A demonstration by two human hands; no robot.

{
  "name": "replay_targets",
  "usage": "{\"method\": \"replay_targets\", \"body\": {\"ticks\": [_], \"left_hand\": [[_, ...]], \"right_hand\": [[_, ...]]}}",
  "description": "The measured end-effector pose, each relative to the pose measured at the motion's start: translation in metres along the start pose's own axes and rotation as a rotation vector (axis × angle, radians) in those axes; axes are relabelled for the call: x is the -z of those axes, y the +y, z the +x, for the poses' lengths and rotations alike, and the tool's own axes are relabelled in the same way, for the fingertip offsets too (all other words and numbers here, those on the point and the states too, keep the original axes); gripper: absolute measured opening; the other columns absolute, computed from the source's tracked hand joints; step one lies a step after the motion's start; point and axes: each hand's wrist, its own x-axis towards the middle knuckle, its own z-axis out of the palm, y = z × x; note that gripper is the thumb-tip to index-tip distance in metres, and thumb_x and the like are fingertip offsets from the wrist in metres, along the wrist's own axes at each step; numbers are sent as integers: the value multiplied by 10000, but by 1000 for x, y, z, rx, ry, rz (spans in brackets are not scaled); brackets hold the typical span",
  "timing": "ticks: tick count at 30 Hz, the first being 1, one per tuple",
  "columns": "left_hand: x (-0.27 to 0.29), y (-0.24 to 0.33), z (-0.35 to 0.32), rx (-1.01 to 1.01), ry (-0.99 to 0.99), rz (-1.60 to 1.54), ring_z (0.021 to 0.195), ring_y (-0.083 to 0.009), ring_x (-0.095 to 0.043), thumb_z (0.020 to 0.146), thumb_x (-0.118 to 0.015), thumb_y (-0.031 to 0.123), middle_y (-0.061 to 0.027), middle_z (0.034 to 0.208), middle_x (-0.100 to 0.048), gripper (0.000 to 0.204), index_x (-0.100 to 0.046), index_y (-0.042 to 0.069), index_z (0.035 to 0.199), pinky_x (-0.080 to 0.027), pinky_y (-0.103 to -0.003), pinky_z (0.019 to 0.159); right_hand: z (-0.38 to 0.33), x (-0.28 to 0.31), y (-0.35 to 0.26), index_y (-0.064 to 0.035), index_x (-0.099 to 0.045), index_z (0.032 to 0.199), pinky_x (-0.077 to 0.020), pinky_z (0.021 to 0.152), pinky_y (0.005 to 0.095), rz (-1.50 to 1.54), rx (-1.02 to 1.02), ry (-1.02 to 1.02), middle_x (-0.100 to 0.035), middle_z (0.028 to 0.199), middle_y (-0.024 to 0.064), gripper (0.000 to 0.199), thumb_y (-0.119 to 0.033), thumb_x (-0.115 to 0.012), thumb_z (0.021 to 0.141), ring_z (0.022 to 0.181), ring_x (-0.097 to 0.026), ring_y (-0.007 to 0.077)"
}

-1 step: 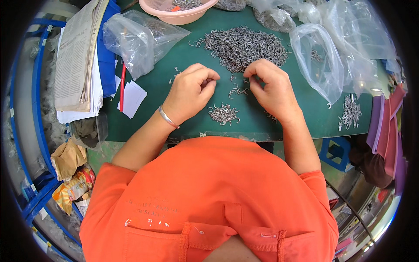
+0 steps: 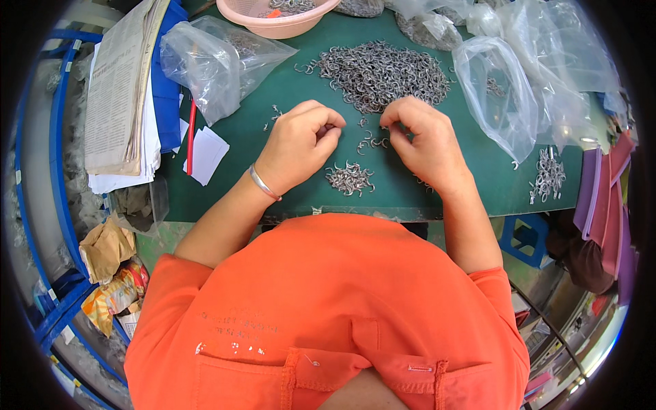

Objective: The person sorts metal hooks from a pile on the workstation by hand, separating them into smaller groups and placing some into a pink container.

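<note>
A large heap of small curved grey metal pieces (image 2: 383, 72) lies on the green tabletop (image 2: 273, 89). My left hand (image 2: 301, 140), with a silver bangle at its wrist, is closed to the left of the heap's near side. Its fingertips are pinched; what they hold, if anything, I cannot make out. My right hand (image 2: 424, 140) is curled at the heap's near right edge, thumb and forefinger close together around something too small to name. Between the hands lie a few loose curved pieces (image 2: 370, 141). Nearer me sits a small pile of metal pieces (image 2: 350, 179).
Clear plastic bags (image 2: 219, 65) lie at the back left, and more bags (image 2: 540, 89) at the right. A pink basin (image 2: 280, 24) stands at the back. Newspapers (image 2: 119, 102), white cards (image 2: 207, 156) and a red pen (image 2: 190, 140) lie left. Another metal pile (image 2: 548, 176) is far right.
My right hand's fingers have dropped very slightly toward me. The rest looks the same.
</note>
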Motion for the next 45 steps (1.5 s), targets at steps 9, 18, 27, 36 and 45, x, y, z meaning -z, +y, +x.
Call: {"method": "replay_targets", "body": {"ticks": [9,18,27,36,45], "left_hand": [[-12,10,4,-78,-177,83,676,-226,-647,815,-775,57,-101,794,-622,101,-700,20,871,-528,-319,625],[-21,11,3,-113,-142,222,746,-292,-671,790,-767,43,-114,811,-639,137,-690,17,900,-546,-384,674],[-22,8,2,-122,-131,165,725,-272,-665,820,-724,18,-117,812,-628,63,-682,18,867,-540,-375,657],[-13,8,8,-34,-112,79,690,-223,-651,862,-695,21,-112,820,-640,33,-670,0,870,-511,-331,619],[-9,17,11,383,-114,-419,819,-98,-695,969,-620,2,-80,963,-717,102,-674,-40,1045,-581,-234,721]], "right_hand": [[-5,-22,-7,-31,-645,856,-525,770,449,-142,16,-41,-651,835,144,75,1,-675,794,859,-636,363],[-7,-25,-9,-35,-649,908,-526,766,448,-94,16,-47,-634,865,146,125,36,-641,805,861,-630,361],[-30,26,6,-19,-676,952,-515,674,279,158,-314,114,-643,912,68,189,76,-651,791,769,-634,155],[-59,47,1,-27,-662,900,-520,739,413,-114,-198,-45,-666,844,132,122,23,-677,791,824,-638,337],[-25,-20,-1,-58,-641,847,-501,760,427,-48,77,86,-658,819,81,102,-4,-702,786,828,-616,315]]}}
